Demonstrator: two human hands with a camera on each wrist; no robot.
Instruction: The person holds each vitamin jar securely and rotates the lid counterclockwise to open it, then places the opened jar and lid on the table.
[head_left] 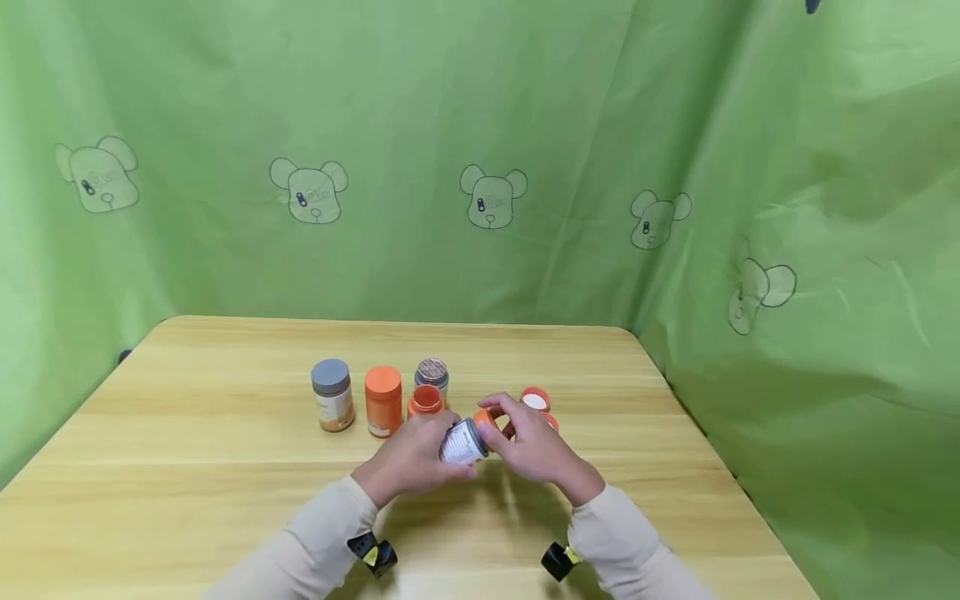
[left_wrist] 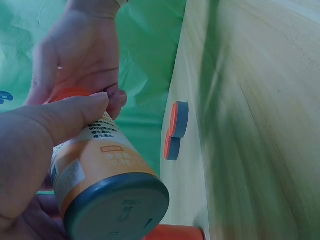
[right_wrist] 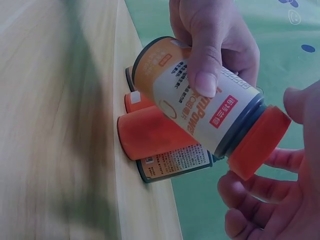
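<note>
My left hand [head_left: 411,457] grips a grey supplement bottle [head_left: 461,444] with a white and orange label, holding it tilted above the table. An orange lid [right_wrist: 260,142] sits on the bottle's neck, slightly askew in the right wrist view. My right hand [head_left: 538,443] has its thumb and fingers around that lid. In the left wrist view the bottle's grey base [left_wrist: 120,207] faces the camera, and the bottle partly hides the lid. Just beyond my left hand stands an orange bottle with no lid [head_left: 427,400], its lower part covered by the hand.
Behind it is a grey bottle with a silvery top [head_left: 432,371]. Further left stand a closed orange bottle [head_left: 384,400] and a grey-capped bottle [head_left: 332,396]. Two lids [head_left: 535,400] lie beside my right hand, insides up. Green curtain [head_left: 405,250] surrounds the wooden table [head_left: 225,492].
</note>
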